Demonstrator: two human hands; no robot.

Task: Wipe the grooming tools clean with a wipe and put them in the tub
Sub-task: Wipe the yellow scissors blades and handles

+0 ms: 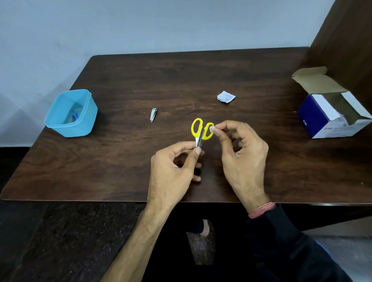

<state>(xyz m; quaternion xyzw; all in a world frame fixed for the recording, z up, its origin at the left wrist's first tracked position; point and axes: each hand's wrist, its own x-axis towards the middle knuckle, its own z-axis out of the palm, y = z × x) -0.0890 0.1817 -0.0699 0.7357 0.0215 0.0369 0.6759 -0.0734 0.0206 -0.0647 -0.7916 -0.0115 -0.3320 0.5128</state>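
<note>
Two hands over table [120, 170]: left hand [171, 172] pinches scissors [202, 132] by blades, handles up; right hand [242, 155] pinches wipe [212, 128] vs. right handle loop. Clipper [153, 114] lies btwn scissors & tub [71, 113].

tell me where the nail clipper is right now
In the head view the nail clipper lies untouched on the table, left of centre, between the blue tub and the yellow scissors.
</note>
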